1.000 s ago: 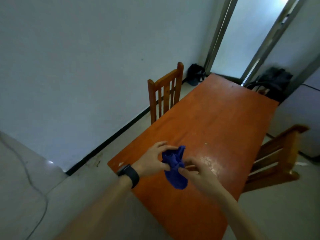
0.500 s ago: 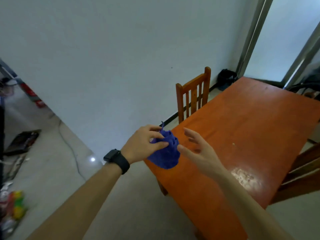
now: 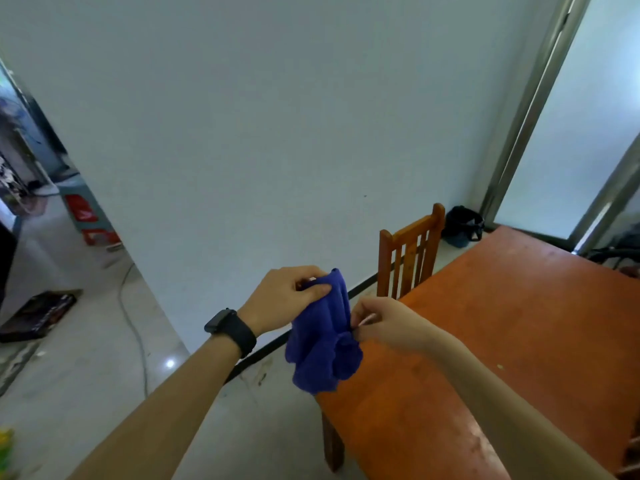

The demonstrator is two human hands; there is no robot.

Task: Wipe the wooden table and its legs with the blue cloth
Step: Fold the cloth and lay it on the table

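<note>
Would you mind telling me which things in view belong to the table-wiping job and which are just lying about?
Belongs to the job:
- blue cloth, gripped by the left hand and pinched by the right hand
- wooden table
- table leg

Just lying about:
- wooden chair
- black bag by the wall
- dark box on the floor
- red stool

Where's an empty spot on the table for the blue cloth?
The wooden table is bare across its middle, from the slatted chair to the far end. Its near corner is crowded: left hand and right hand hold the blue cloth.
</note>
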